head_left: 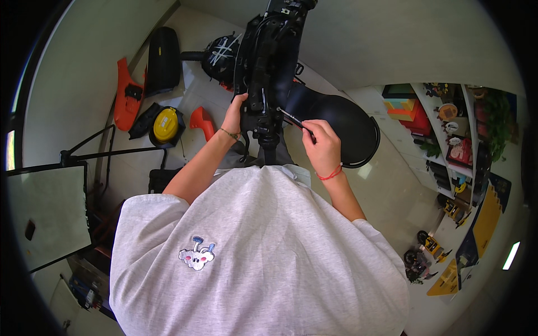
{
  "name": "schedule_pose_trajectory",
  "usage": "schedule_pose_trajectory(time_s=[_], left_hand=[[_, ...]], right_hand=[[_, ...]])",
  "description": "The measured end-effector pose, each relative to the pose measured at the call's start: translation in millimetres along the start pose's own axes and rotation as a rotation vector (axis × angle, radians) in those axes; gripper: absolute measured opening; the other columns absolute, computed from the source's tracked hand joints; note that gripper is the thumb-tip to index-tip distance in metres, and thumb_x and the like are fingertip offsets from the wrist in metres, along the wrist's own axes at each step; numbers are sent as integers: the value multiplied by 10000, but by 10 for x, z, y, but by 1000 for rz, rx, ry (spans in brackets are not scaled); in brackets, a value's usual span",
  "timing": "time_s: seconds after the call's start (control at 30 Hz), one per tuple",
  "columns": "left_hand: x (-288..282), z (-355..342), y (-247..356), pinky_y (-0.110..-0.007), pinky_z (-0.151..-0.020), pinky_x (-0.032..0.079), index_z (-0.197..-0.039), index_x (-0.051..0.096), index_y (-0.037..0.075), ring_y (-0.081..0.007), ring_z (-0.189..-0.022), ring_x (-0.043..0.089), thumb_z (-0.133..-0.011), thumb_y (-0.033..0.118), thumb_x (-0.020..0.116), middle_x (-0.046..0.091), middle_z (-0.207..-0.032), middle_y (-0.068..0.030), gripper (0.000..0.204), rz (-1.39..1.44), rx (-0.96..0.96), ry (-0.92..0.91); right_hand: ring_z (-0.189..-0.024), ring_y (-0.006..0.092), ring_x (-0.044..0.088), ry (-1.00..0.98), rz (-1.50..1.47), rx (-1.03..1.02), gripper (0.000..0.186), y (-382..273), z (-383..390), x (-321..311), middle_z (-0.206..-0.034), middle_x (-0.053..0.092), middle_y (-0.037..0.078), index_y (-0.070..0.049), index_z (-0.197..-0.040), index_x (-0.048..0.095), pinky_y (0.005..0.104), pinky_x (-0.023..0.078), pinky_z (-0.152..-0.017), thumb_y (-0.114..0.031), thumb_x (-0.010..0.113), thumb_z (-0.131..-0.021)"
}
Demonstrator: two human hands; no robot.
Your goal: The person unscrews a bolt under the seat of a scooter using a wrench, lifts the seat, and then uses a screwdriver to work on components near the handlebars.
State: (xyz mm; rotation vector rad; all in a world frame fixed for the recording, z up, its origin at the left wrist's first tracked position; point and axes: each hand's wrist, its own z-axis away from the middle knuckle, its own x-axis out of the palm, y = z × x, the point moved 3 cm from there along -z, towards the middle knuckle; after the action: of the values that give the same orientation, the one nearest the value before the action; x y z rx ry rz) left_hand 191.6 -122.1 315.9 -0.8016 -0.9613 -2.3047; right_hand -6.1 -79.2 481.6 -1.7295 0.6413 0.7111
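Some fingers of the left hand (233, 119) are hidden behind the black frame (270, 67), which the upper edge cuts off beyond that grip. The right hand (323, 147) covers part of the slim tool (293, 119), and what its tip meets is too small to tell. Nearer than both grips, the grey shirt (269, 241) runs out at the lower edge; far right of them, some shelf items (448, 112) are too small to tell
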Motion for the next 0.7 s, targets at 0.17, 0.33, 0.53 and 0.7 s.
schedule_pose_trajectory(time_s=[0.17,0.33,0.53,0.7], left_hand=[[-9,15,8,-314,-745,567,-1117,580,75,-200,-816,680,-902,426,411,669,-967,-81,445,-5,5,-5],[-6,0,12,-307,-727,565,-1111,583,85,-192,-805,674,-901,419,416,665,-952,-72,429,-2,28,3],[55,47,45,-307,-737,561,-1113,580,84,-189,-800,671,-901,407,421,662,-950,-71,418,-5,41,-14],[10,-4,24,-307,-743,561,-1106,583,68,-195,-797,672,-901,404,427,668,-939,-77,423,5,49,-9]], right_hand=[[-727,228,635,6,94,-133,150,-52,-21,-6,-911,648,101,0,-896,654,297,520,-615,39,658,-752],[-793,260,632,-18,202,-240,160,-147,-58,-11,-915,641,89,-5,-882,654,333,522,-689,42,657,-729],[-773,233,613,-182,297,-395,91,-291,-226,-57,-906,612,50,-23,-812,654,332,519,-653,5,625,-730],[-702,198,611,-259,11,-88,109,-217,-290,12,-937,629,55,-11,-840,640,302,493,-612,19,552,-783]])
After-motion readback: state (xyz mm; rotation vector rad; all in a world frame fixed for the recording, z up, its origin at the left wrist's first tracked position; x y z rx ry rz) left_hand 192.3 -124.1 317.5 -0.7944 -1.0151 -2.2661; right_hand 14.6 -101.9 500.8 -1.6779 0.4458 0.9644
